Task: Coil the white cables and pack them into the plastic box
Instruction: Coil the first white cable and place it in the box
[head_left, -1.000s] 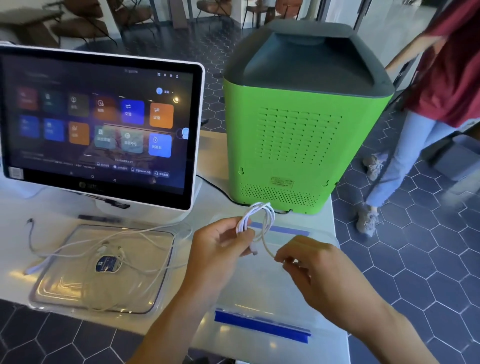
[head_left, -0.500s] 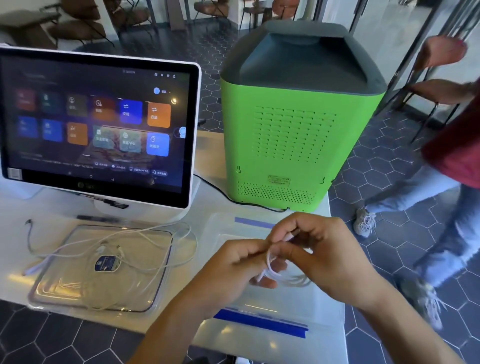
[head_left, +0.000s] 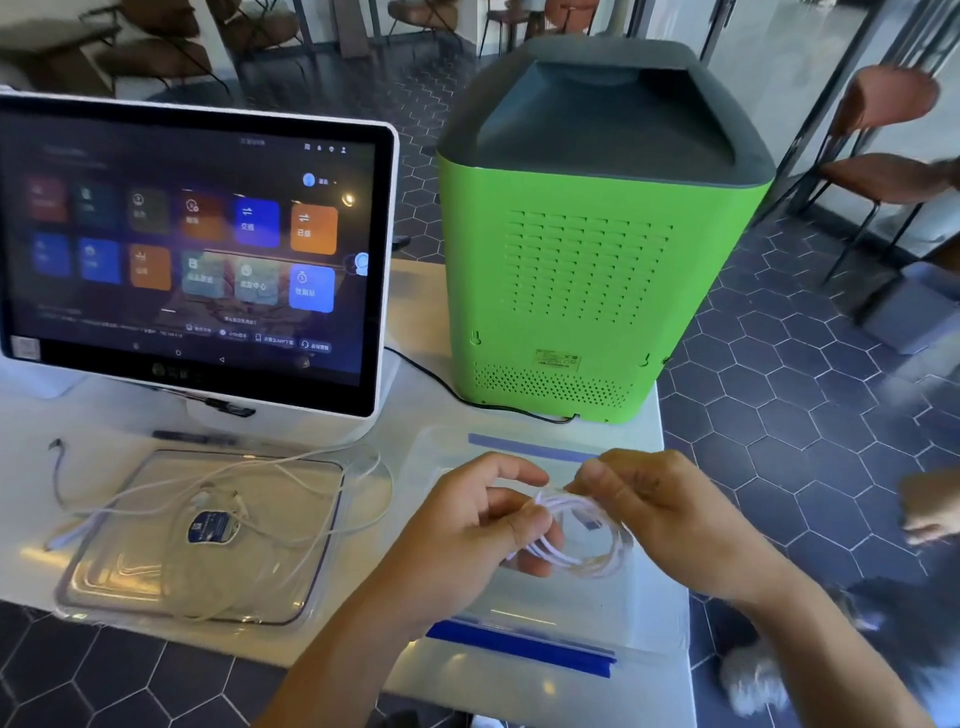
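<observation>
Coil: you held the white cable (head_left: 576, 540) in small loops above the plastic box (head_left: 519, 613).
Left hand (head_left: 467, 530): it pinched the loops' near side.
Right hand (head_left: 654, 509): it gripped the far side, plug end dangling between.
Risk: the loops could have sprung open if either pinch had slackened.
Other cables (head_left: 234, 499): left of the box, loose on the clear lid (head_left: 130, 582).

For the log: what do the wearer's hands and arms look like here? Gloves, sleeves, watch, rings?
Both are bare. The left hand and right hand have no gloves and no rings visible on the fingers that show. Both forearms are uncovered right down to the bottom edge of the picture, so no sleeve appears. No watch, bracelet or band shows at either wrist. Fingernails look short and unpainted. No markings can be seen.
</observation>
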